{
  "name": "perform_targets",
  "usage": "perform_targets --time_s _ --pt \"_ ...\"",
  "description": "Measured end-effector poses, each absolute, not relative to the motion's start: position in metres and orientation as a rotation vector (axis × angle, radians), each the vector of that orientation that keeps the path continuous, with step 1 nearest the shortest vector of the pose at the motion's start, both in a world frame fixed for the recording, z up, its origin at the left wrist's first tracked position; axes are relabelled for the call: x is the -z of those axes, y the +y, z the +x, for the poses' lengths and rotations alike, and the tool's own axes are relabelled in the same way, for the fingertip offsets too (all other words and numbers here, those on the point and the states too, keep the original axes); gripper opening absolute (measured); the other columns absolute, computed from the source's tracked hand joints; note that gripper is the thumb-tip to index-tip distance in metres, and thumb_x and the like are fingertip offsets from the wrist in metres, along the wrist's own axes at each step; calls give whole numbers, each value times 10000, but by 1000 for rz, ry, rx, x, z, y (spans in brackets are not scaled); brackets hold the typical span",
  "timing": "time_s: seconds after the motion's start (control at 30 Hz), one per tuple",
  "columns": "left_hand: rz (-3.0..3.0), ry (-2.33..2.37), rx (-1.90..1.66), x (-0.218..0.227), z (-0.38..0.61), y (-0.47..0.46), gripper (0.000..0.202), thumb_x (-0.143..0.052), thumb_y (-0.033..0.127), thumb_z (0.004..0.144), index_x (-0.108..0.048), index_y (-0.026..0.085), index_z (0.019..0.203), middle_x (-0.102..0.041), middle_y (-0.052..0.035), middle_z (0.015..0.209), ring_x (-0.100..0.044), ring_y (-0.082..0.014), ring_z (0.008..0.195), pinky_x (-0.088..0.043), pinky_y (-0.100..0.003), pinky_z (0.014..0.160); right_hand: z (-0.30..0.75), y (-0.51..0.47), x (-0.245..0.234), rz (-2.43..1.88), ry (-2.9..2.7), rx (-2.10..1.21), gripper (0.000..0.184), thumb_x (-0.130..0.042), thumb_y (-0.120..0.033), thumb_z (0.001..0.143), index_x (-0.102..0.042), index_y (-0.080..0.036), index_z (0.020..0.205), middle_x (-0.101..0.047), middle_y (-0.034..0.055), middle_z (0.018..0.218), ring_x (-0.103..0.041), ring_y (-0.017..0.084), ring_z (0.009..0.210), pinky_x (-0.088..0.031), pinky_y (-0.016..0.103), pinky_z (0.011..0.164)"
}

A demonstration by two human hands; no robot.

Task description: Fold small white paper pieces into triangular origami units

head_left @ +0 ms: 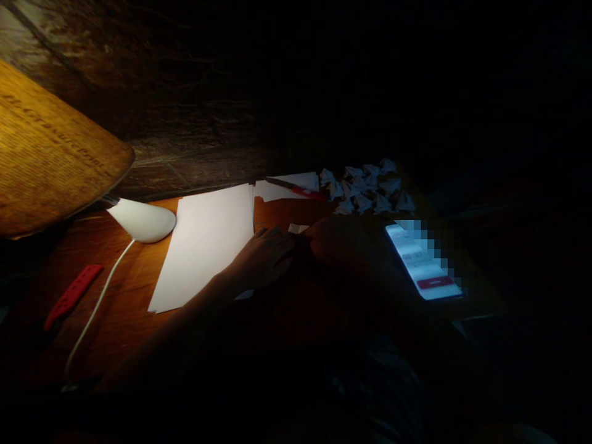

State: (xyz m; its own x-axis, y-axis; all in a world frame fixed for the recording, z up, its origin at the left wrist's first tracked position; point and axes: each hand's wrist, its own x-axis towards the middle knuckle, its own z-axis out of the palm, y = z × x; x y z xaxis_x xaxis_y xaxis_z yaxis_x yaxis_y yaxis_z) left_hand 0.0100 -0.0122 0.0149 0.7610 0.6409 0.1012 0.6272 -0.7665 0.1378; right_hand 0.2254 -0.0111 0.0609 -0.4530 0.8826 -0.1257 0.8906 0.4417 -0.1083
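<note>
Left hand (272, 254): centre of frame, fingers bent and close together; whether they pinch cannot be told. Right hand (340, 242): right of centre, in shadow, finger state not discernible. Small white paper (297, 229): between the hands. Handling, as judged: edges matched first, one hand steadying, creases pressed firmly against the surface (280, 214). Red-handled knife (311, 193): upper centre, best left clear of the fingers. Folded paper pieces (363, 203): upper right of centre. Sheet stack (210, 240): left of centre.
</note>
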Motion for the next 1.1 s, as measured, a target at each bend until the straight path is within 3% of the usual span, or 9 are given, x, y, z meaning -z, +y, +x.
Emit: perform_targets --time_s 0.27,0.47,0.7,1.1 --pt "2837 1056 -201 -14 9 -10 155 -556 262 977 -668 171 1036 -714 -109 1047 -612 -298 1010 -494 -472 909 227 -10 -52 1713 2672 276 388 -498 -274 962 -820 -222 1171 -807 141 1098 -742 301 1015 -494 387 845" --pt "2779 1025 -233 -13 8 -10 226 -551 250 975 -673 178 1152 -709 -128 1182 -611 -312 1079 -496 -511 966 224 -11 -58 1620 2619 273 375 -501 -288 960 -826 -167 1101 -801 177 1036 -752 316 972 -508 381 809" --pt "2771 1025 -278 -8 8 -10 377 -558 229 951 -626 147 1312 -652 -178 1344 -597 -334 1134 -510 -531 984 226 -11 -56 1638 2638 242 389 -473 -273 963 -825 -180 1099 -803 174 1033 -758 309 955 -508 372 783" --pt "2741 1029 -295 -12 8 -9 292 -563 237 944 -675 161 1203 -696 -158 1255 -616 -330 1093 -515 -532 967 225 -13 -55 1721 2646 288 390 -478 -272 950 -823 -201 1116 -804 155 1063 -746 292 970 -505 369 811"
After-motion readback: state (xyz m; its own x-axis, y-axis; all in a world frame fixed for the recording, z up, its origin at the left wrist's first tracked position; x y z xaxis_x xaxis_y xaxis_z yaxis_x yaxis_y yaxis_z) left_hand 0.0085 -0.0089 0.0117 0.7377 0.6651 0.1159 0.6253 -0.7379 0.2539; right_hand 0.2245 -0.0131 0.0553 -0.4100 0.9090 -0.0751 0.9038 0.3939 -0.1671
